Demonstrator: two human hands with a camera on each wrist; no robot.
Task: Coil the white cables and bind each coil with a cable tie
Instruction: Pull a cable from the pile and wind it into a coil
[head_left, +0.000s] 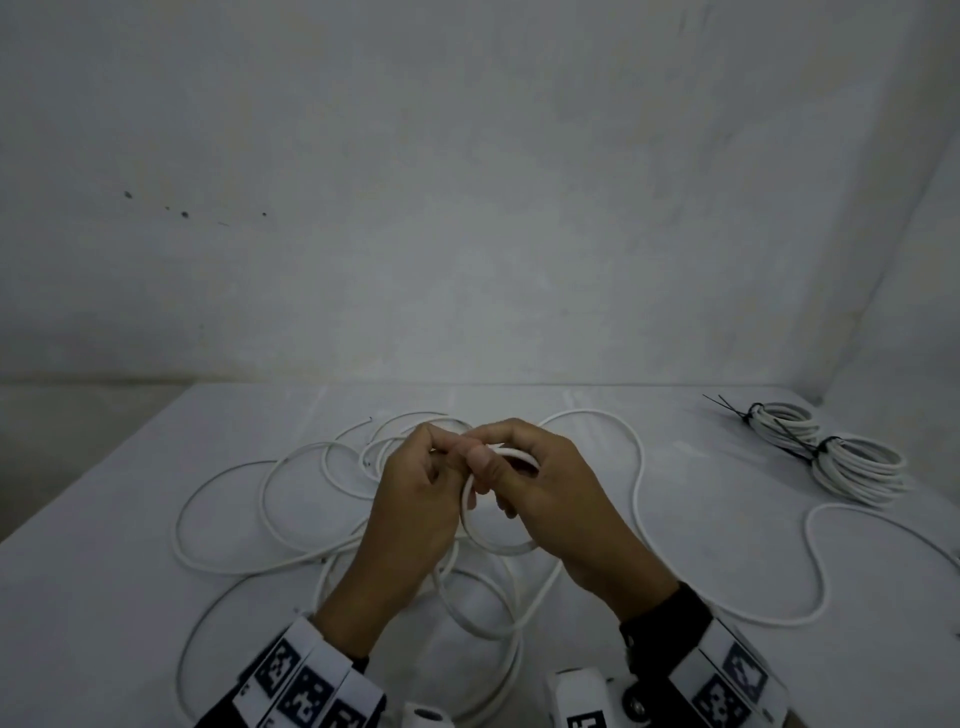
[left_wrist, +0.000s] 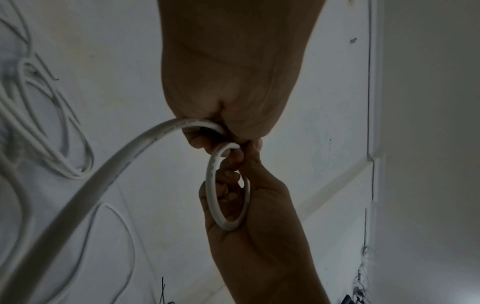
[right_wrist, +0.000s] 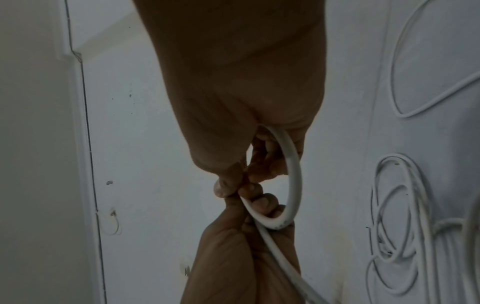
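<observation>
Both hands meet above the middle of the table. Between them is a small loop of white cable (head_left: 493, 543). My left hand (head_left: 444, 449) pinches the cable where the loop closes. My right hand (head_left: 485, 462) has its fingers curled round the loop's far side, thumb on top. In the left wrist view the loop (left_wrist: 210, 185) hangs round the right hand's fingers (left_wrist: 235, 159), and the cable's long tail (left_wrist: 124, 164) runs down towards the table. The right wrist view shows the same loop (right_wrist: 296, 174) held between both hands. Several loose white cables (head_left: 228, 473) sprawl beneath.
Two finished white coils (head_left: 784, 423) (head_left: 857, 467), each bound with a black cable tie, lie at the table's back right. Another loose cable (head_left: 818, 561) snakes along the right side. A bare wall stands behind the white table (head_left: 104, 519).
</observation>
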